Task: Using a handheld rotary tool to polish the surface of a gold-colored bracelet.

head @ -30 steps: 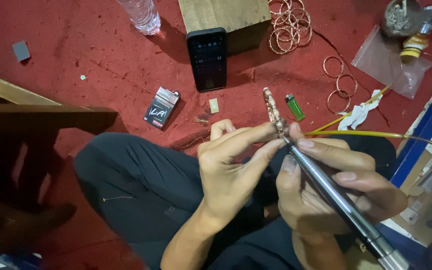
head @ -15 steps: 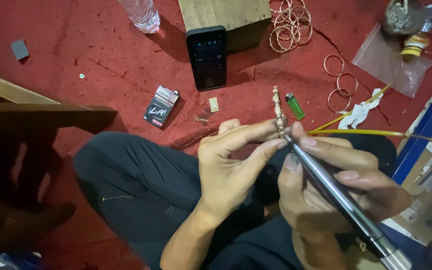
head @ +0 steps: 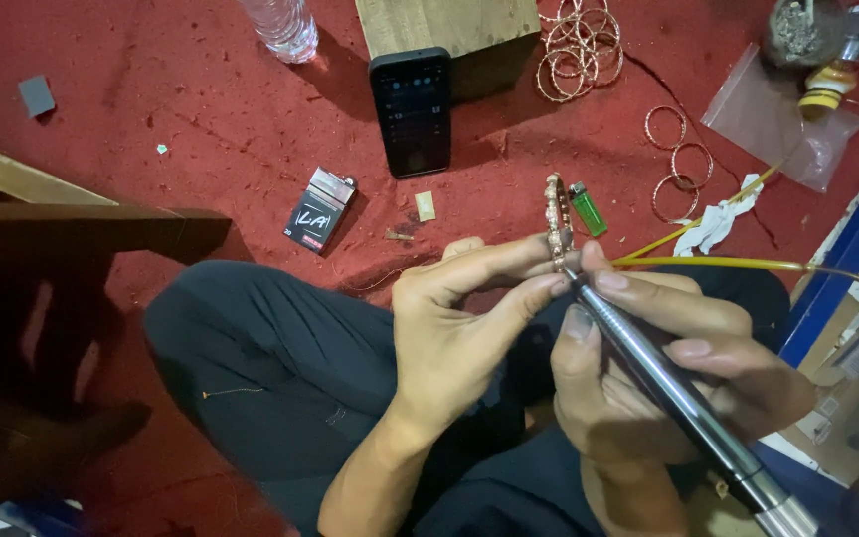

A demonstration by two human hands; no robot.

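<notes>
My left hand (head: pixel 459 328) pinches a thin metal bracelet (head: pixel 556 214) edge-on between thumb and fingertips, above my lap. My right hand (head: pixel 668 378) grips a long silver rotary handpiece (head: pixel 678 398) like a pen. Its tip touches the lower part of the bracelet next to my left fingertips. The handpiece body runs down to the lower right corner of the view.
On the red carpet lie a black phone (head: pixel 411 109), a cigarette pack (head: pixel 317 209), a green lighter (head: pixel 588 207), several loose metal rings (head: pixel 579 50), a white rag (head: pixel 723 221), a plastic bottle (head: pixel 280 25) and a wooden block (head: pixel 446 20). A dark wooden bench (head: pixel 62 234) stands left.
Both hands with the bracelet and handpiece have shifted slightly in view; the grip on each is unchanged.
</notes>
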